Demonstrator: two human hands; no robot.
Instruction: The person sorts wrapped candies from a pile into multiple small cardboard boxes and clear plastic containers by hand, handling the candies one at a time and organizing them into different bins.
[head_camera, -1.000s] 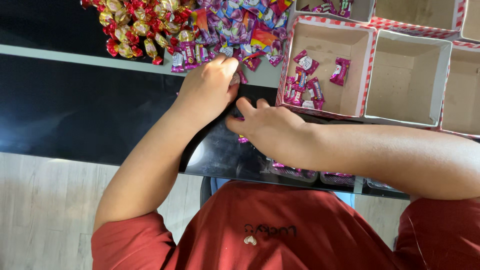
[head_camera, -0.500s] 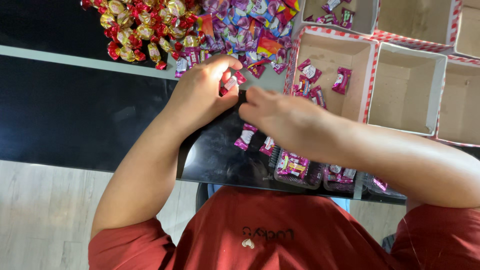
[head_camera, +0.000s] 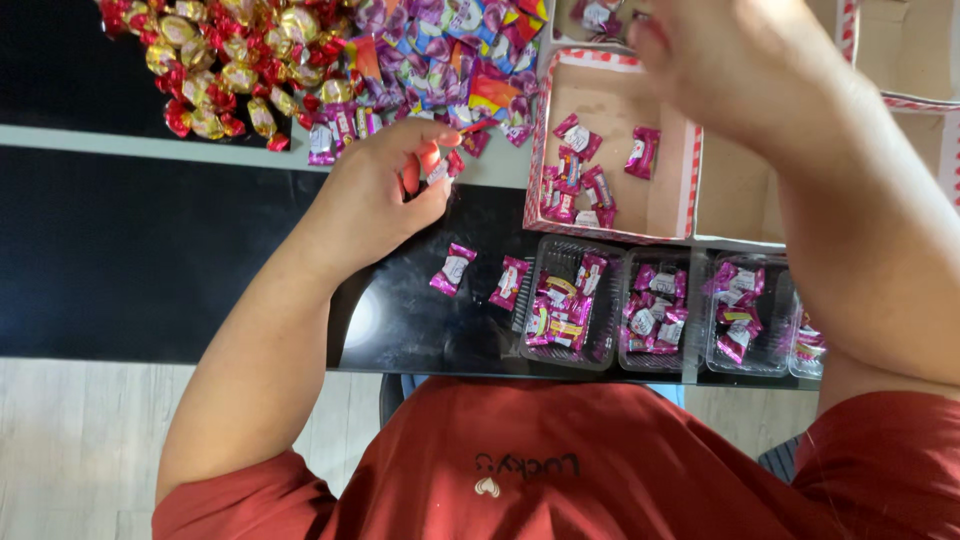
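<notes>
My left hand (head_camera: 380, 195) rests at the near edge of the candy pile and pinches a pink wrapped candy (head_camera: 438, 168) between thumb and fingers. My right hand (head_camera: 740, 60) is lifted high over the cardboard boxes, blurred, its fingers curled; what it holds is hidden. Two loose pink candies (head_camera: 452, 268) (head_camera: 510, 282) lie on the black table below my left hand. A cardboard box with a red-and-white checked rim (head_camera: 615, 105) holds several pink candies (head_camera: 578, 175).
A heap of gold-and-red candies (head_camera: 225, 60) and purple ones (head_camera: 450, 50) lies at the back left. Clear plastic trays (head_camera: 568, 315) (head_camera: 655, 310) (head_camera: 742, 315) with pink candies line the table's near edge. More cardboard boxes (head_camera: 910, 45) stand at the back right.
My right hand rose from the table's near middle up and to the right over the boxes, uncovering the two loose candies and the trays. My left hand stayed by the pile with its candy.
</notes>
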